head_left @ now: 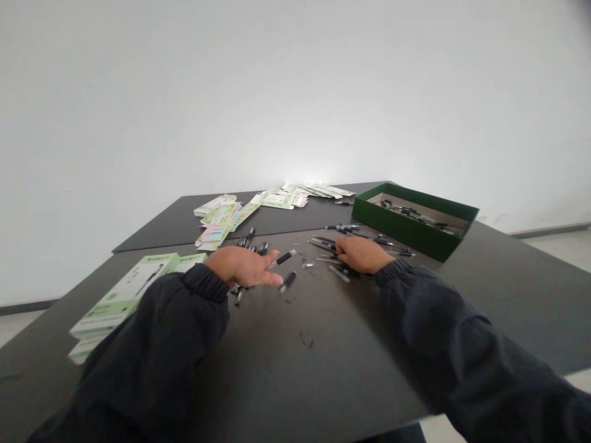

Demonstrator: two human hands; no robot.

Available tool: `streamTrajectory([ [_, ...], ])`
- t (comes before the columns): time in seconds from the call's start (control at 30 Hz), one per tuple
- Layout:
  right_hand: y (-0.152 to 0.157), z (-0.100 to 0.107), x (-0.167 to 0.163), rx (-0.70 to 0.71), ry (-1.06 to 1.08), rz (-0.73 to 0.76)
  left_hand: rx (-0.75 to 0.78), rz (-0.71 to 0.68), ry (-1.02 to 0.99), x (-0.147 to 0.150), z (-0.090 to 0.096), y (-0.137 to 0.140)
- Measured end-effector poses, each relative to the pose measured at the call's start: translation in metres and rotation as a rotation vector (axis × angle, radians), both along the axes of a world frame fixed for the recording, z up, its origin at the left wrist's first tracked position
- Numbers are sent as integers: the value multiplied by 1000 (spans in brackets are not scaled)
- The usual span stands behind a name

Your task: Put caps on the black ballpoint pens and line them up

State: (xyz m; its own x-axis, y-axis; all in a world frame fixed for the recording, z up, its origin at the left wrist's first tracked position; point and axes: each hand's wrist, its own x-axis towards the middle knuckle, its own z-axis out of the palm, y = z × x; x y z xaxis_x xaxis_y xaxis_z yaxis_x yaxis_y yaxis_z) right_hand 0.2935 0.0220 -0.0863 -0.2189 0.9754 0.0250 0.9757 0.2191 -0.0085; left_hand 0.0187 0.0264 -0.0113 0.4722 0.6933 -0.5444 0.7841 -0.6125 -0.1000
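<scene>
My left hand [247, 266] is over a loose pile of short black pen parts [252, 237], its thumb and forefinger stretched out and apart. Close to those fingertips lie a black-and-clear pen part [285, 257] and a second black pen part [288, 282] on the table. On the right, my right hand [362, 254] is closed, fingers curled down among a heap of slim black and clear pens [323, 244]. What its fingertips grip is hidden. A clear tube [339, 274] lies just in front of that hand.
At the back right stands a green open box [410, 227] with pens inside. Flattened white-green cartons [221, 224] lie back left, and more cartons [318, 191] along the far edge. Stacked pen boxes [124, 295] sit beside my left arm on the dark table [295, 369].
</scene>
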Motion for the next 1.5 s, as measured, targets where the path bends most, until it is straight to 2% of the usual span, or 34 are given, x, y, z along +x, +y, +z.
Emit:
streamTrajectory([
  [0.1, 0, 1, -1, -10, 2, 4, -61, 26, 40, 1, 1, 1],
  [0.3, 0, 3, -1, 17, 19, 9, -77, 36, 12, -3, -3, 6],
  [0.5, -2, 1, -9, -60, -29, 31, -110, 27, -9, -3, -4, 6],
  [0.73, -5, -4, -23, 15, -117, 25, -215, 63, 13, 1, 2, 1],
  [1.07, -5, -6, -21, 59, -145, 104, -256, 128, -43, 0, 2, 1],
  [1.5, -3, -4, -20, 42, -137, 142, -283, 118, 23, 7, 10, -7],
])
